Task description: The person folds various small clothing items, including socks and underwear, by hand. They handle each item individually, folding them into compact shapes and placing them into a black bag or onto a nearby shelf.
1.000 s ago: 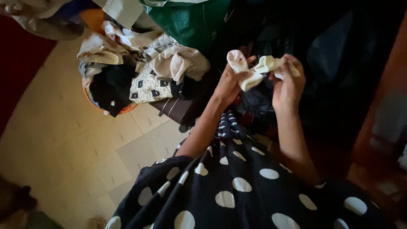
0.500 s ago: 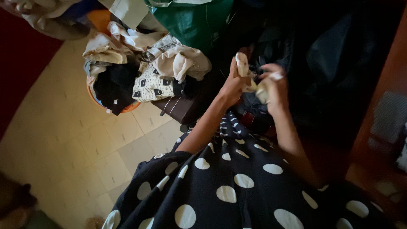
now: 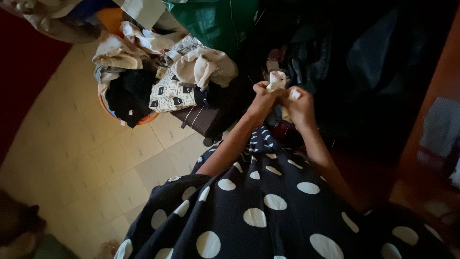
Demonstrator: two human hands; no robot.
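Above your polka-dot lap, your left hand (image 3: pixel 262 98) and right hand (image 3: pixel 300 103) meet, forearms angled inward. Both sets of fingers are clenched around a small pale cloth (image 3: pixel 277 80) bunched between them. Left of your hands, a laundry basket (image 3: pixel 143 119) sits heaped with clothes.

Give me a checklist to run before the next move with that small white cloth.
1. Both hands on the cloth: ok; left hand and right hand grip it together.
2. Cloth bunched up tight: ok; only a small end shows above the fists.
3. What kind of cloth it is: cannot tell; too small and mostly hidden.
4. Basket in view: ok; it sits on the floor to the left, heaped with clothes.
5. Room left in the basket: not ok; the clothes spill over its rim.
6. Space ahead of the hands: cannot tell; too dark.
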